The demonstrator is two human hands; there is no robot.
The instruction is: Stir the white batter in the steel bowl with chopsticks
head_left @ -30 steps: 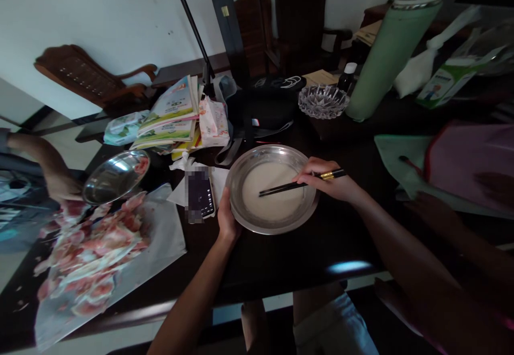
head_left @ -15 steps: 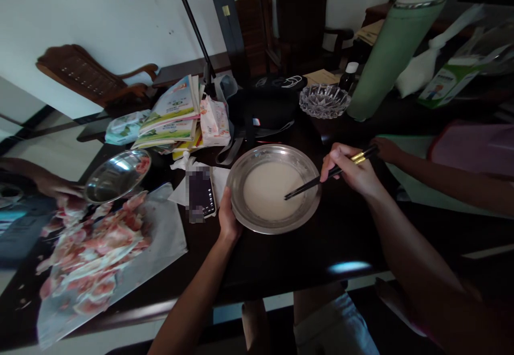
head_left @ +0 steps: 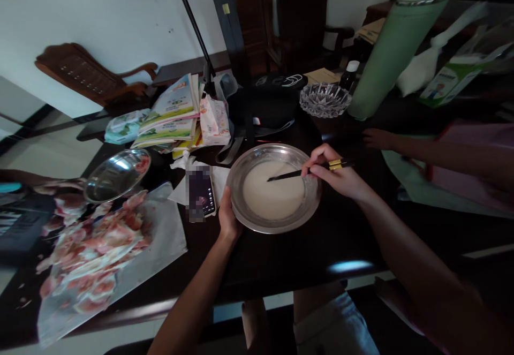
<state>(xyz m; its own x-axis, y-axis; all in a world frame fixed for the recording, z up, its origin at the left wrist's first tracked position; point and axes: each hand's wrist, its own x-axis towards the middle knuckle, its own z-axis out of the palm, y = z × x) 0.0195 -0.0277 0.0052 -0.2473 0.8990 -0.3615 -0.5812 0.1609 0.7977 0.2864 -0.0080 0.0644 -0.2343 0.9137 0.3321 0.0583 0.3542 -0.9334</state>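
A round metal bowl stands on the dark table before me, with a milky off-white liquid in it. My left hand grips the bowl's left rim, thumb on top and the other fingers hidden beneath. Above the bowl's right side, my right hand is closed around dark chopsticks with gold bands. Their tips reach into the liquid near its middle. A phone lies on white paper just left of the bowl.
At left, raw meat pieces lie on a plastic sheet beside a tilted metal bowl and another person's hand. Books, a glass ashtray and a green flask stand behind. Another person's hand is at right.
My right hand has moved left over the bowl, and the chopstick tips have shifted left and farther from me. The other person's hand at right has drawn slightly away. My left hand stays put.
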